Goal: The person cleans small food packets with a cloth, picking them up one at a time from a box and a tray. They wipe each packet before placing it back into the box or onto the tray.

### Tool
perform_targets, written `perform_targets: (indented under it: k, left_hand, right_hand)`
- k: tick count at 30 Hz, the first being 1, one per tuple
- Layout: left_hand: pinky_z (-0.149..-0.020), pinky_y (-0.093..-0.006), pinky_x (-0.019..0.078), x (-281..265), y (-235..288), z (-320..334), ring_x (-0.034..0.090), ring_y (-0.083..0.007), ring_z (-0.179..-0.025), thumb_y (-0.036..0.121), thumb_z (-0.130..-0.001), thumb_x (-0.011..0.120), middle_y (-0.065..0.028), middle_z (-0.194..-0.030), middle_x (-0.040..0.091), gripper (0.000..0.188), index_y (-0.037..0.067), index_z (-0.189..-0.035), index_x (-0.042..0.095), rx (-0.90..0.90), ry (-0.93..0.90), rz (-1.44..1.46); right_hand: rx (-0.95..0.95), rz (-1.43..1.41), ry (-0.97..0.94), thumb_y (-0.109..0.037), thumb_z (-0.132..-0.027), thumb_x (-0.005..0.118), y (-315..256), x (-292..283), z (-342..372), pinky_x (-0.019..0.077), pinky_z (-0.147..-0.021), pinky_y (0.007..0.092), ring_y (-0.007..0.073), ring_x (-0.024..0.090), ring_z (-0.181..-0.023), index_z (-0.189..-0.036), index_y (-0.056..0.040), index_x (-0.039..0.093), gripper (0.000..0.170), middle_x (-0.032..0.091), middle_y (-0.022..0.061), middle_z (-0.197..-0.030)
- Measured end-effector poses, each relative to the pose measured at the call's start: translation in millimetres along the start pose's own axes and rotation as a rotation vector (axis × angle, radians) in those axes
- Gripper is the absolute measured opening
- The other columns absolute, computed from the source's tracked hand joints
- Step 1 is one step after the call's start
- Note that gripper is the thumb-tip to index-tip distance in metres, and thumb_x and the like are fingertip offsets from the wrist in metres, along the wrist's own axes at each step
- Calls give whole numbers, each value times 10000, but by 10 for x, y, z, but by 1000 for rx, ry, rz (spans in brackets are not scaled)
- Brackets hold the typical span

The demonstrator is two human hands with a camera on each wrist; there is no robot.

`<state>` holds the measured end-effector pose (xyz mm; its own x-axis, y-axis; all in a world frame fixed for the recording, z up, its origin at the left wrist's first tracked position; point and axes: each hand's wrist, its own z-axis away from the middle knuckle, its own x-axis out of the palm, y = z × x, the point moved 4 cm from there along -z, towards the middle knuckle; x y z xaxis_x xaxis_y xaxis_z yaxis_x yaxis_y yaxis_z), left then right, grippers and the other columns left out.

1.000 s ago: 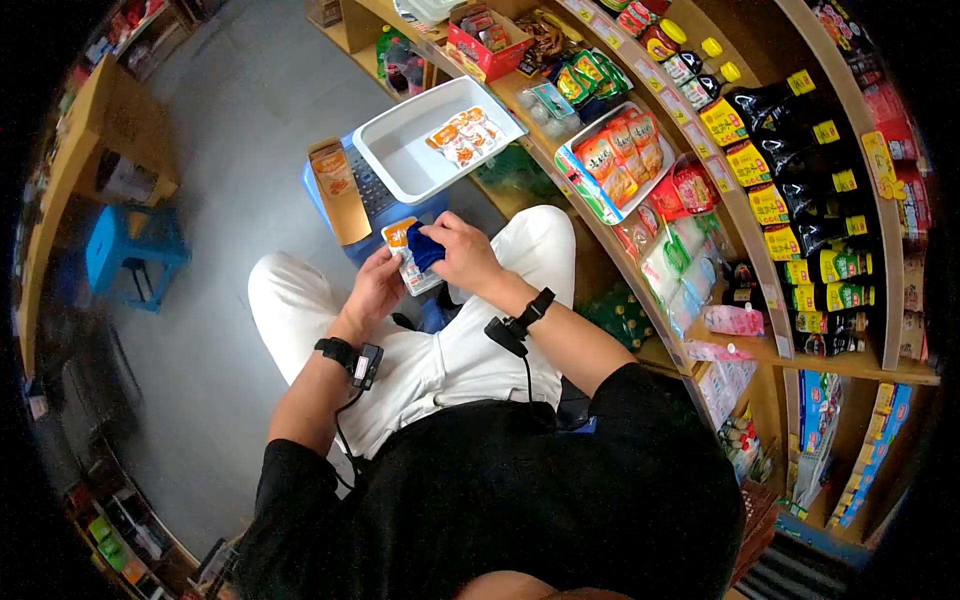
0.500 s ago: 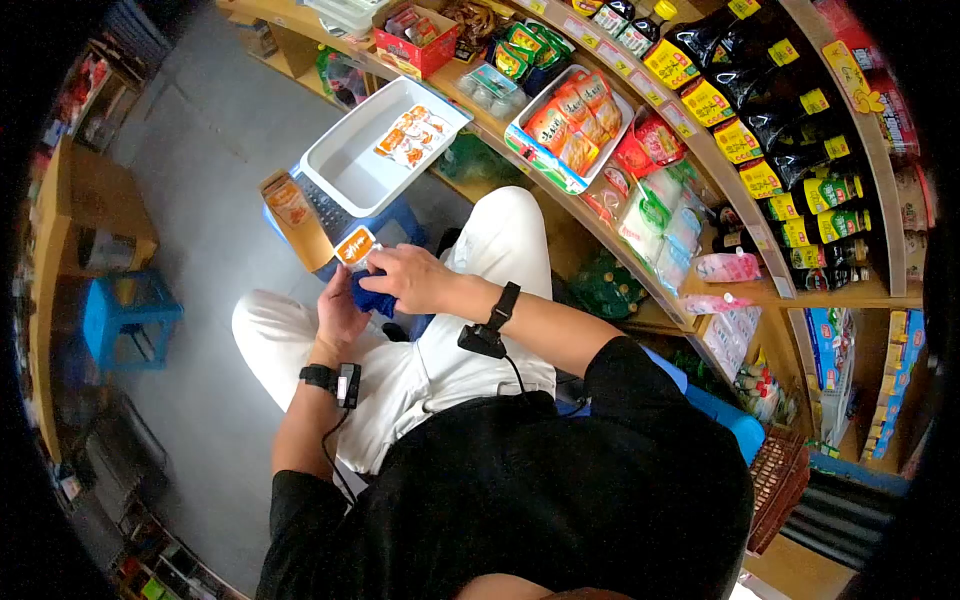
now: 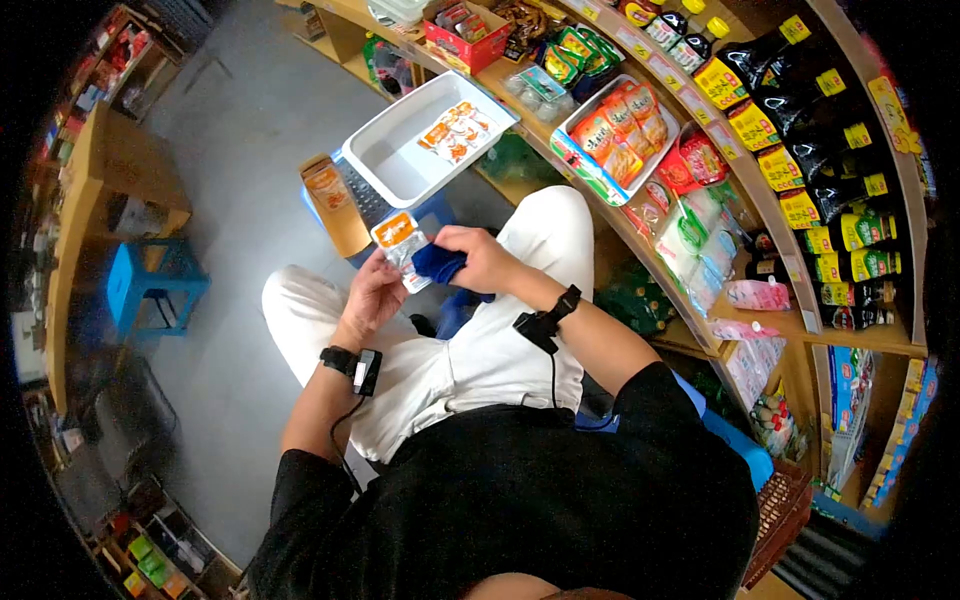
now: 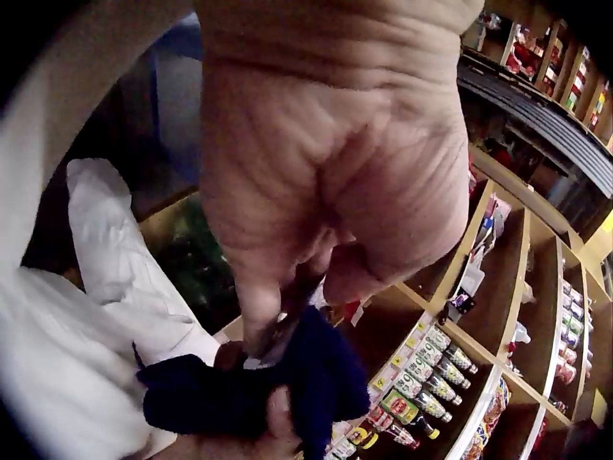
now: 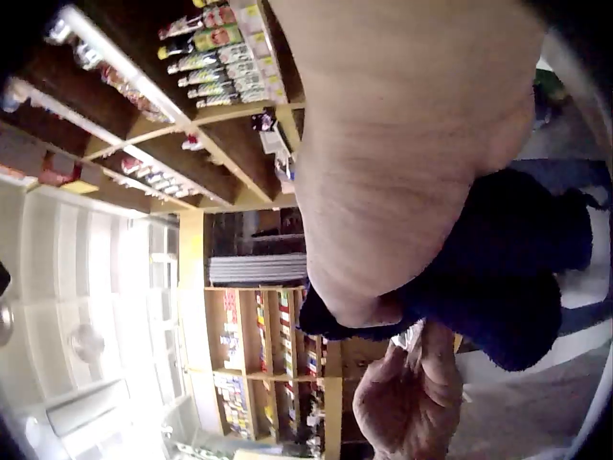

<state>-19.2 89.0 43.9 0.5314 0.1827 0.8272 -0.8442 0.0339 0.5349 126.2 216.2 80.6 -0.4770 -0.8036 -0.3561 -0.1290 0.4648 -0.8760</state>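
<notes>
A clear and orange packet [image 3: 399,243] is pinched by its lower left edge in the left hand [image 3: 373,292], above the lap in the head view. From the other side the right hand [image 3: 478,262] grips a dark blue cloth [image 3: 438,263], which touches the packet's right side. The left wrist view has the cloth [image 4: 251,393] bunched below the left hand [image 4: 335,172]. In the right wrist view, the cloth [image 5: 498,264] hangs out of the right hand [image 5: 402,172], and the left hand [image 5: 410,402] is beneath it.
A white tray [image 3: 395,150] with several orange packets [image 3: 458,131] stands beyond the knees, an open cardboard box [image 3: 337,208] at its left. Stocked shelves [image 3: 700,150] curve along the right. A blue stool [image 3: 155,285] is on the floor at left.
Compared with half a second ago, the packet shows more of its face and the cloth has moved from its lower part to its right side. The head view has shifted.
</notes>
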Motion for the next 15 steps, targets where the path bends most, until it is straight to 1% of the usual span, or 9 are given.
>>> perform_targets:
  k: [3, 4, 5, 6, 8, 11, 13, 14, 15]
  left_hand:
    - [-1085, -564, 468, 49, -18, 26, 543, -337, -1310, 53, -953, 629, -166, -1444, 508, 634, 62, -1510, 327, -53, -43, -42]
    - [-1097, -587, 447, 39, -30, 15, 540, -340, -1313, 81, -970, 629, -175, -1460, 489, 646, 82, -1528, 303, -60, -74, -54]
    - [-1097, -587, 447, 33, -46, -6, 540, -340, -1313, 81, -970, 629, -175, -1460, 489, 646, 82, -1528, 303, -58, -68, -61]
    - [-1066, -565, 484, 39, -72, -28, 562, -324, -1287, 100, -962, 654, -164, -1433, 508, 659, 98, -1521, 305, -58, -67, -73]
    - [-1034, -543, 521, 57, -104, -73, 583, -307, -1262, 118, -953, 679, -154, -1406, 526, 673, 114, -1514, 307, -59, -62, -88]
    - [-858, -423, 621, 52, -89, -188, 658, -233, -1072, 130, -908, 749, -108, -1212, 591, 605, 129, -1373, 362, -60, -1, -238]
    - [-824, -401, 621, 6, 7, -324, 656, -230, -1066, 124, -912, 743, -112, -1193, 593, 554, 121, -1327, 376, -12, 51, -297]
    - [-790, -380, 620, -22, 70, -383, 654, -226, -1059, 118, -915, 738, -117, -1174, 596, 505, 113, -1281, 390, 39, 100, -352]
    - [-646, -297, 560, 147, 180, -425, 658, -186, -901, 116, -926, 725, -98, -1053, 614, 420, 108, -1200, 406, 96, 201, -353]
  right_hand:
    - [186, -151, -6, -11, -770, 796, 243, -64, 104, 523, -804, 291, 112, 643, -863, -1027, 11, 678, 284, 722, 86, -942]
    - [237, -194, 27, -1, -775, 792, 380, -41, 155, 525, -823, 273, 95, 649, -871, -1054, 14, 687, 298, 742, 83, -953]
    - [252, -214, 2, -32, -762, 810, 501, -52, 218, 525, -840, 293, 146, 673, -894, -1087, 26, 683, 354, 741, 115, -989]
    - [269, -234, -23, -62, -748, 828, 456, -79, 208, 525, -857, 313, 198, 697, -917, -1120, 38, 678, 413, 740, 148, -1025]
    - [265, -240, -68, -61, -740, 835, 349, -131, 188, 526, -853, 313, 205, 700, -908, -1117, 45, 680, 421, 741, 149, -1013]
    - [274, -281, -104, -65, -731, 842, 268, -137, 154, 526, -846, 308, 208, 699, -897, -1110, 53, 684, 428, 741, 150, -993]
    - [286, -328, -94, -71, -730, 843, 402, -72, 212, 525, -845, 304, 203, 695, -895, -1105, 54, 687, 426, 741, 149, -985]
    - [362, -283, 21, -84, -739, 834, 653, -34, 319, 523, -842, 303, 191, 684, -889, -1103, 48, 691, 413, 739, 148, -983]
    - [432, -239, 128, -97, -749, 825, 812, -34, 371, 522, -840, 301, 179, 672, -883, -1102, 41, 695, 400, 737, 148, -980]
